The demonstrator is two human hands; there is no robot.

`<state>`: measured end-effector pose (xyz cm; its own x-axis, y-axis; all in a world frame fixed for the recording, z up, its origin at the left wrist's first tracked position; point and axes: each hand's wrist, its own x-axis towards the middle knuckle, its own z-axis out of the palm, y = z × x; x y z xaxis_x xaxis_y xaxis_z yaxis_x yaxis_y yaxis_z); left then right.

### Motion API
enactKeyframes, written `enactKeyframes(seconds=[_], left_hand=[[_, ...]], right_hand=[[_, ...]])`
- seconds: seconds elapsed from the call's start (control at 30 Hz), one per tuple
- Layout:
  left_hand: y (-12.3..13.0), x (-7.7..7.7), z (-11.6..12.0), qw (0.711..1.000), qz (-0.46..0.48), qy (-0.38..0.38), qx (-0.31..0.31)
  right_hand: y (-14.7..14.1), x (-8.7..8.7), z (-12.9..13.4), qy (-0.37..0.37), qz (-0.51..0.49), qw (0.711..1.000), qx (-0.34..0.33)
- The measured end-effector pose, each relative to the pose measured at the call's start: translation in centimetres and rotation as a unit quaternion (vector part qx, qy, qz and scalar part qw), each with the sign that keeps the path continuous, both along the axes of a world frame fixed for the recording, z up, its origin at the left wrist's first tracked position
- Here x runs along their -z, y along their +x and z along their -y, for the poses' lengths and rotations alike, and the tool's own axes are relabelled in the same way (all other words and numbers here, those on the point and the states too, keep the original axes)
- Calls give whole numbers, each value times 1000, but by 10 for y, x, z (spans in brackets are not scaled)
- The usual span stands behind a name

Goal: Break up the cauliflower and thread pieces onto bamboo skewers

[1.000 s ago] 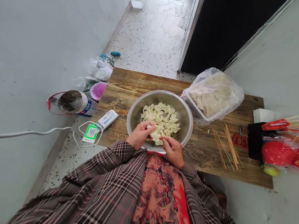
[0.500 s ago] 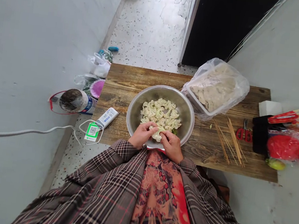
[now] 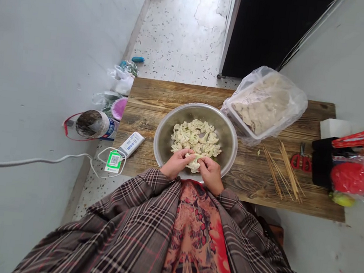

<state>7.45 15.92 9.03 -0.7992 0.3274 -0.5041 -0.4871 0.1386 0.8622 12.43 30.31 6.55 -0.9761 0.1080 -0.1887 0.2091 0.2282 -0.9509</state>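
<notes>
A smooth, softly glossy metal bowl (image 3: 163, 129) rests on rough-grained, matt wooden boards (image 3: 146, 105) beside crinkled, shiny clear plastic (image 3: 293, 95).

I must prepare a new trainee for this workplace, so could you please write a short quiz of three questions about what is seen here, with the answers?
1. What do the left hand and right hand hold over the round steel bowl?
a) a whole green pepper
b) a pale cauliflower piece
c) a white cup

2. True or false: the red-handled metal scissors lie on the brown wooden table, to the right of the thin wooden sticks.

3. Fill in: the white rectangular tub sits in a clear ____ bag.

Key: 1 b; 2 true; 3 plastic.
</notes>
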Motion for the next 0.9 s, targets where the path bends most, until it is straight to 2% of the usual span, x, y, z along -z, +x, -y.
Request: enactKeyframes(seconds=[0.07, 0.13, 0.27, 0.37, 0.43, 0.53, 0.73, 0.9], left_hand=[[-9, 5, 4, 1000, 23, 13, -2], [-22, 11, 8, 999, 34, 1, -30], [-51, 31, 10, 994, -15, -89, -56], [-70, 50, 2, 983, -63, -170, -17], [-80, 61, -5, 973, -86, -213, -1], [-89, 72, -13, 970, -94, -225, -1], [-92, 82, -10, 960, -110, -248, 76], [-80, 82, 1, 976, -33, -213, 13]], right_hand=[[-1, 11, -6, -30, 20, 999, 24], [1, 23, -14, -86, 60, 992, 70], [6, 41, -24, -210, 153, 955, 141], [9, 46, -23, -248, 190, 939, 145], [11, 48, -20, -256, 202, 935, 136], [12, 49, -18, -261, 208, 934, 127], [11, 47, -23, -231, 166, 953, 104], [12, 45, -22, -196, 149, 965, 87]])
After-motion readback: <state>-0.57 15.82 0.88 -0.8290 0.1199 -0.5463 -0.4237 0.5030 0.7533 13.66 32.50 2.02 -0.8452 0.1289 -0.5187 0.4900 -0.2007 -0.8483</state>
